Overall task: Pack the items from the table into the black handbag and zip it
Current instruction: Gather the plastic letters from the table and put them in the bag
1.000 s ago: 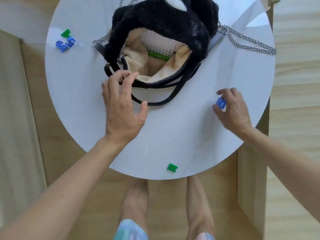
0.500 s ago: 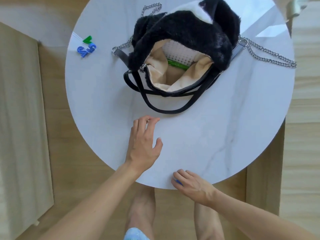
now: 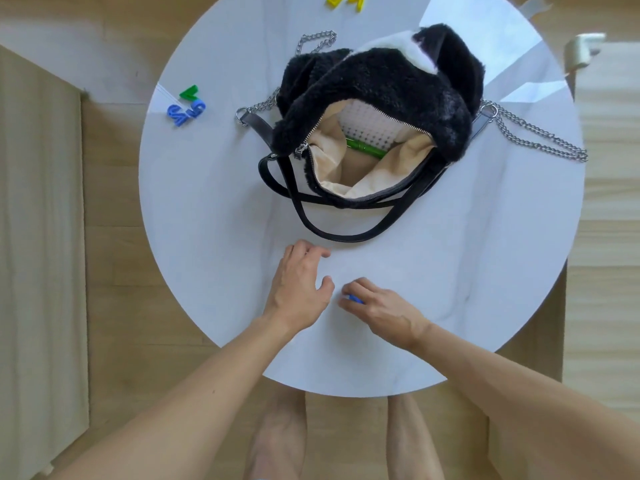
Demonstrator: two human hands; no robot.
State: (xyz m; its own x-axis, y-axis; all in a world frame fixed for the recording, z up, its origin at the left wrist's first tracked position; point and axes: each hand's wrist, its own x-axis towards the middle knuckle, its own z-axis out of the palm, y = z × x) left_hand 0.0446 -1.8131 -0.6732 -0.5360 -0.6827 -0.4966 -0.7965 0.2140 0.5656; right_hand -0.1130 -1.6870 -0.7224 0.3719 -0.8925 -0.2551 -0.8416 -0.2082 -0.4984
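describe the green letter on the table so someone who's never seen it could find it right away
Start at the fluffy black handbag on the round white table, then look toward the table's left edge. The green letter lies there, touching two blue letters; it is the only green one.

Blue piece point(image 3: 356, 299): mostly covered by my right hand point(image 3: 382, 311); shape unreadable.
Yellow pieces point(image 3: 344, 1): cut off by top edge.
Green item point(image 3: 365, 148) in handbag point(image 3: 381, 95): partly buried in lining.

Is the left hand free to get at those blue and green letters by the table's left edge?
Probably yes: the left hand is empty, and bare table lies between it and the letters.
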